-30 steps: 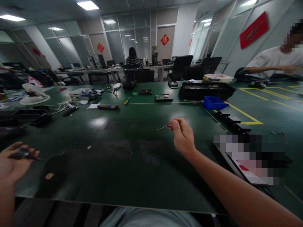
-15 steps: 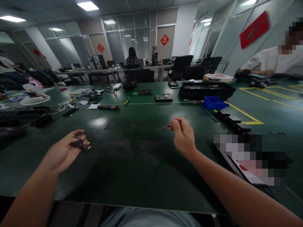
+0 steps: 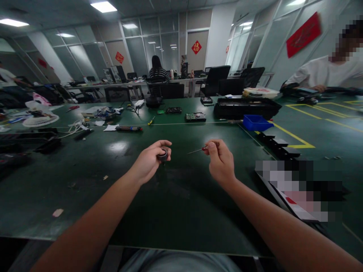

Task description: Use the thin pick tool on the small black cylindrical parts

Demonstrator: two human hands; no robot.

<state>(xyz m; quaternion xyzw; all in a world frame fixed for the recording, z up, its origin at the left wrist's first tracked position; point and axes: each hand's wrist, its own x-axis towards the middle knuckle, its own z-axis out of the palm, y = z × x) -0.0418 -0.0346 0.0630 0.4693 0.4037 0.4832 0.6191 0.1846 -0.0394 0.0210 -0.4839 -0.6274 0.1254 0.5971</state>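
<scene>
My left hand [image 3: 150, 161] is closed on a small dark round thing [image 3: 162, 155], gripped between thumb and fingers; its exact kind is unclear. To its right, my right hand [image 3: 221, 161] holds a small screwdriver [image 3: 196, 151] with a red handle. The thin metal shaft points left, toward my left hand, and a gap separates its tip from the dark thing. Both hands are raised over the middle of the green table [image 3: 181, 215]. Most of the screwdriver's handle is hidden in my fingers.
Hard drives [image 3: 195, 117] lie farther back, near a black tray [image 3: 246, 108] and a blue bin [image 3: 257, 122]. A thick pen-like tool [image 3: 129, 129] and a yellow screwdriver [image 3: 151, 120] lie left of them. Paper scraps [image 3: 58, 212] rest at the left. A co-worker [image 3: 329, 77] sits at the right.
My left hand has moved right and slightly up with the dark round thing, closer to the screwdriver. Scraps on the left of the table are now uncovered. My right hand stays nearly still.
</scene>
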